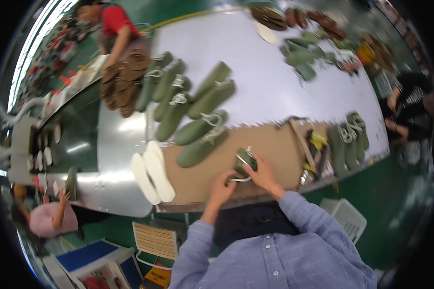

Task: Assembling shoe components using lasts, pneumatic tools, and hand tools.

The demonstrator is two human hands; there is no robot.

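A green shoe (246,161) with a white lace is held upright over the brown board at the table's near edge. My right hand (262,174) grips its right side, thumb and fingers closed. My left hand (222,187) is closed at its lower left, where a loop of white shoelace (241,180) runs to my fingertips. Part of the shoe is hidden by my fingers. Just beyond my left hand lie laced green shoes (202,147) in a slanted group. A pair of cream insoles (158,171) rests to the left.
A hammer (300,139) and a yellow-and-black tool (318,138) lie right, beside more green shoes (347,144). Brown shoes (125,82) stand at the far left near a co-worker in red (115,21). Green pieces (301,55) lie far right. A chair (155,241) stands behind left.
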